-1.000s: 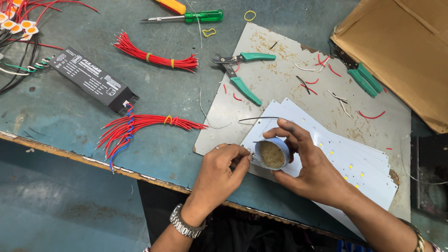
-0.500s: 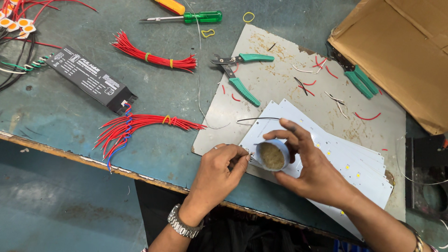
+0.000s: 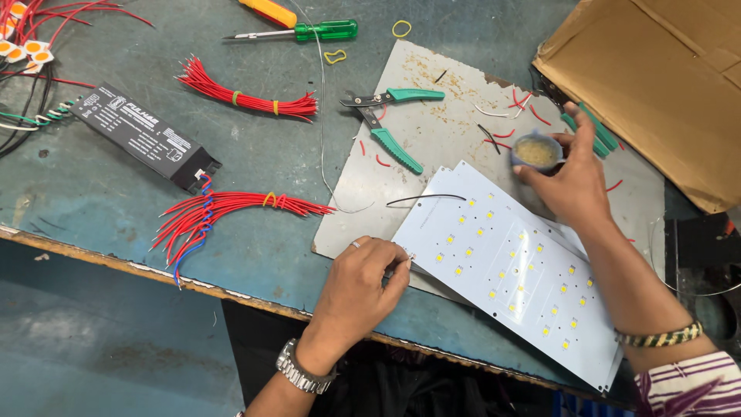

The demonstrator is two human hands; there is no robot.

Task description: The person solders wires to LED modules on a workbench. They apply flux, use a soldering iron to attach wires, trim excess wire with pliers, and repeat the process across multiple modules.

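Right hand point(image 3: 567, 181): upper right of the frame, fingers curled round a small round tin point(image 3: 536, 150) of yellowish paste, holding it just above the grey plate point(image 3: 432, 131).
Left hand point(image 3: 363, 282): lower middle, fingers pinched shut at the near-left corner of the LED board point(image 3: 509, 270); something thin may be between the fingertips, too small to tell.
LED board: white panel with rows of small yellow chips, lying tilted across the grey plate and the table point(image 3: 116, 224) edge, right of centre.
Wire on board: one dark, thin wire point(image 3: 424, 199) lies at the board's upper edge; whether it is joined to the board cannot be told.
Tools: green-handled pliers point(image 3: 390, 123) rest unused on the plate, upper middle; a green screwdriver point(image 3: 309, 32) lies at the top.
Wires waiting: two bundles of red wires, one at upper left point(image 3: 247, 96), one at middle left point(image 3: 231, 212) beside a black driver box point(image 3: 143, 135).
Progress, as judged: early; the board shows no red leads attached, the bundles remain banded, and cut scraps on the plate suggest only preparation is done.
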